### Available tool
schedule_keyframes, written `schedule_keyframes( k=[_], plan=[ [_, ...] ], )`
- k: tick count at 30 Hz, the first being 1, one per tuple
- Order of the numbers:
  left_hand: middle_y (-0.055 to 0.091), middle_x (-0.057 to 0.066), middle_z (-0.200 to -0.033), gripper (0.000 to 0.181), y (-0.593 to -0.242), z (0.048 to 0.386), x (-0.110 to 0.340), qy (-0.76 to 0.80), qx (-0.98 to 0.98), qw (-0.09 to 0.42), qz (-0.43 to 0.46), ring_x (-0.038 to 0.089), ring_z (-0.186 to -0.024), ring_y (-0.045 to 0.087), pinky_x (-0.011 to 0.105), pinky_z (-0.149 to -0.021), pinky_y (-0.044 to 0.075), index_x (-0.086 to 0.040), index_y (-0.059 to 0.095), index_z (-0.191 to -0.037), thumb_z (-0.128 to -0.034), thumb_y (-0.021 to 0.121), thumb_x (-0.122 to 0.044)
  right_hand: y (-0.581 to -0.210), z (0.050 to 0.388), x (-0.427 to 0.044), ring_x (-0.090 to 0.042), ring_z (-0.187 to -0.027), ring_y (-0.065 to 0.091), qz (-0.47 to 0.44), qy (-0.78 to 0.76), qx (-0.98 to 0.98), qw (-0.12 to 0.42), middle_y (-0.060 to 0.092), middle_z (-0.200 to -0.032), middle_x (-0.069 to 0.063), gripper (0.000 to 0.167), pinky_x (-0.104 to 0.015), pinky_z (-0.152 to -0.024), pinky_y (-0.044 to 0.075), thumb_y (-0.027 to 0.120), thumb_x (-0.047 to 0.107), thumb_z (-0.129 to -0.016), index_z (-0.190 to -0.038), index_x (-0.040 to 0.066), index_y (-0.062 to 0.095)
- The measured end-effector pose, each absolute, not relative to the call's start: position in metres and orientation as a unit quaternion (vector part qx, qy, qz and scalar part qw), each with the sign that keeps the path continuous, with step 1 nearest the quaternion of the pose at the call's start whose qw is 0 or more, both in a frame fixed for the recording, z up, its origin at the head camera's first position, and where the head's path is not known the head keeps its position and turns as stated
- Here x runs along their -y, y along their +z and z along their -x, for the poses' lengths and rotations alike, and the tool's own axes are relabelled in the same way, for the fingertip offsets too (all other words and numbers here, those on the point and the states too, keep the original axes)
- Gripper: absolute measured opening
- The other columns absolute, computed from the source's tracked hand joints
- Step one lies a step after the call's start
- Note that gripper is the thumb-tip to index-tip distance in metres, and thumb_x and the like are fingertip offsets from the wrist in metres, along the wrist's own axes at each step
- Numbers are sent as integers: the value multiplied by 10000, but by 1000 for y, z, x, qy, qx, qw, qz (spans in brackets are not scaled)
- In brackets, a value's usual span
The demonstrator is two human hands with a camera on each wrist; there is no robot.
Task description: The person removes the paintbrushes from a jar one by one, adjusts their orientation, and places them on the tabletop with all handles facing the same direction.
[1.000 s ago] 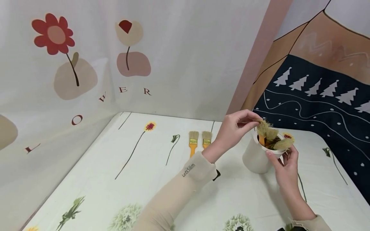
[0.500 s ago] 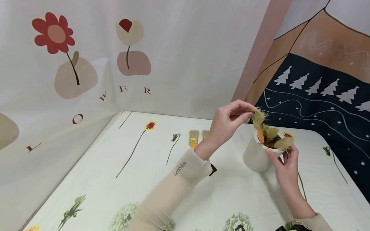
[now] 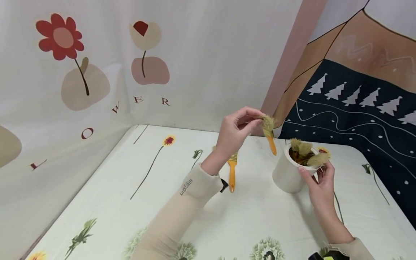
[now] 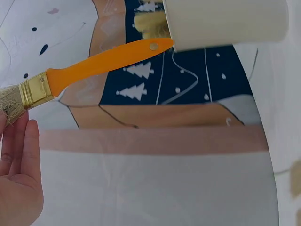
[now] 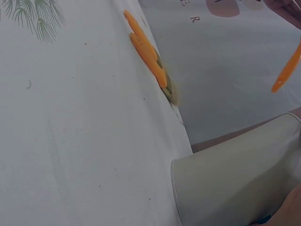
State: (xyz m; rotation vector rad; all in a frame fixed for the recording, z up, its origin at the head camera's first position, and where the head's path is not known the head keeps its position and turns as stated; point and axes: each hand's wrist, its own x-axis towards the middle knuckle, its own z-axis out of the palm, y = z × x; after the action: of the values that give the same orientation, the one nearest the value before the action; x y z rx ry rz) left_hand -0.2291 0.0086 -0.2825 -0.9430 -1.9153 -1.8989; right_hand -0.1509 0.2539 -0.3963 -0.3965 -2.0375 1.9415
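Note:
My left hand (image 3: pixel 235 130) pinches a paintbrush (image 3: pixel 270 137) by its bristles, the orange handle hanging downward above the table. In the left wrist view the whole brush (image 4: pixel 94 66) shows, with its brass-coloured band and pale bristles at the fingertips. A white cylindrical pot (image 3: pixel 287 177) stands on the table to the right of the held brush. Several brushes (image 3: pixel 304 148) stand in it, bristles up. My right hand (image 3: pixel 321 191) grips the pot near its rim, thumb in front. Two brushes lie on the table behind my left forearm; one brush (image 3: pixel 232 173) shows, the other is mostly hidden.
The table (image 3: pixel 260 213) has a white cloth with printed flowers. A white curtain (image 3: pixel 208 65) with flower prints hangs behind it. On the right hangs a dark blue cloth (image 3: pixel 357 122) with white trees. In the right wrist view the two lying brushes (image 5: pixel 148 56) are side by side.
My left hand has drawn a brush up out of the pot and moved it left, clear of the rim. The right hand has stayed on the pot.

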Motion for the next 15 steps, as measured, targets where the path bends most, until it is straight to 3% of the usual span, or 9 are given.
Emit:
schedule_keyframes(
  k=[15],
  plan=[
    [717, 185, -1025, 152, -286, 242, 33, -631, 696, 171, 297, 229, -919, 713, 291, -822, 614, 12, 695, -1073, -931, 680, -40, -396, 151, -255, -115, -1563, 95, 147, 670, 713, 142, 124, -1676, 37, 791, -357, -1292, 132, 644, 188, -975, -1561, 312, 126]
  ],
)
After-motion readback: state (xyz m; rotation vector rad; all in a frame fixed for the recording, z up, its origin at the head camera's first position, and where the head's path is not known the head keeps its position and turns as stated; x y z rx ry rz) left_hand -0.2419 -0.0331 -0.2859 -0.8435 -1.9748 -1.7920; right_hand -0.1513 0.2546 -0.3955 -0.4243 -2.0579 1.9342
